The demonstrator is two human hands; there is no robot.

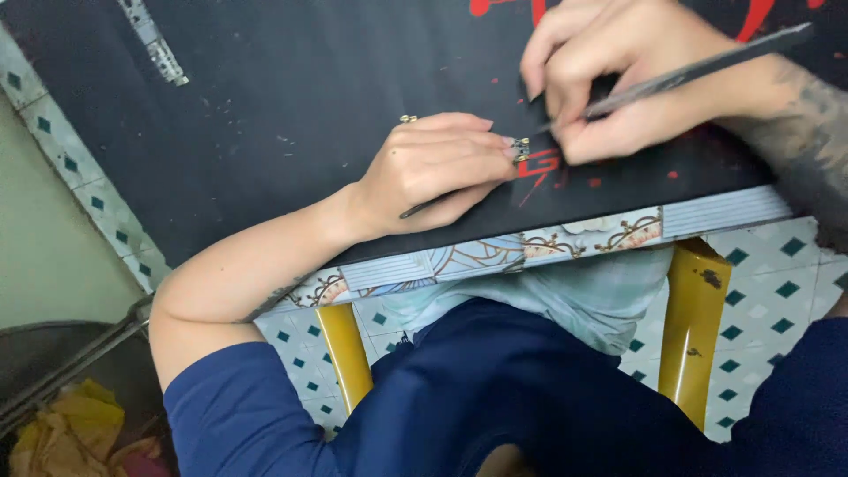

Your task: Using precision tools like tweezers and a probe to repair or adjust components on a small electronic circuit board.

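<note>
My left hand (437,163) rests on a black work mat (291,97), its fingertips pinching a tiny metal part (521,147). A thin dark tool pokes out beneath that palm. A long slim dark tool (689,71) is gripped in my right hand (618,75), its tip touching the small part. The two hands meet near the mat's front edge, over red markings (541,168) on the mat.
A narrow metal strip (155,42) lies at the mat's far left. The table edge (574,238) is patterned, with yellow legs (693,318) below. Tiled floor shows underneath. A dark bin with yellow scraps (62,424) sits at lower left.
</note>
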